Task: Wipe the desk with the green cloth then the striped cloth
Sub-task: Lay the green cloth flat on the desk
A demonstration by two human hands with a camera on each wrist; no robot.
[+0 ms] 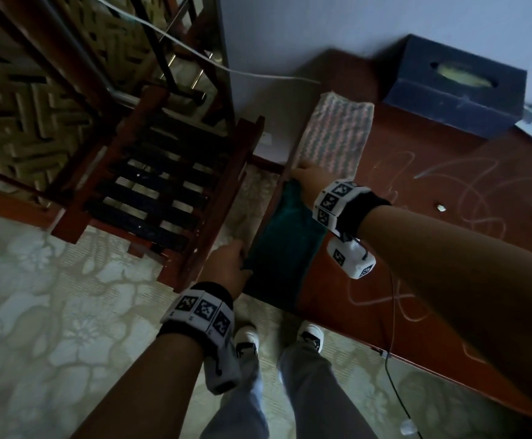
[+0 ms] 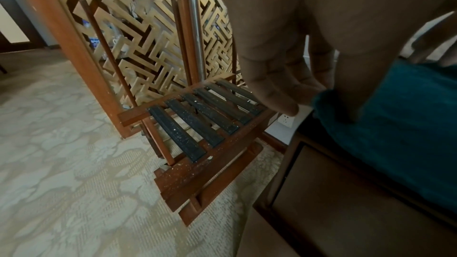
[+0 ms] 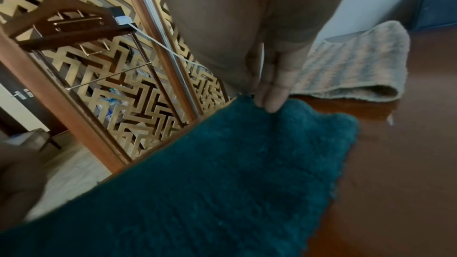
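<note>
The dark green cloth [image 1: 285, 248] lies lengthwise along the left edge of the reddish-brown desk [image 1: 417, 248]. My left hand [image 1: 241, 259] pinches the cloth's near left edge, with the thumb on top and the fingers [image 2: 284, 93] down over the desk's side. My right hand [image 1: 301, 174] holds the far end of the green cloth [image 3: 235, 173], which bunches up at the fingertips [image 3: 270, 103]. The folded striped cloth [image 1: 334, 131] lies just beyond my right hand at the desk's back left corner.
Pale scribbles [image 1: 467, 191] and a small white scrap [image 1: 440, 207] mark the desk top. A dark blue tissue box [image 1: 458, 87] stands at the back against the wall. A slatted wooden rack [image 1: 163, 191] and a gold lattice screen [image 2: 138, 46] stand left of the desk.
</note>
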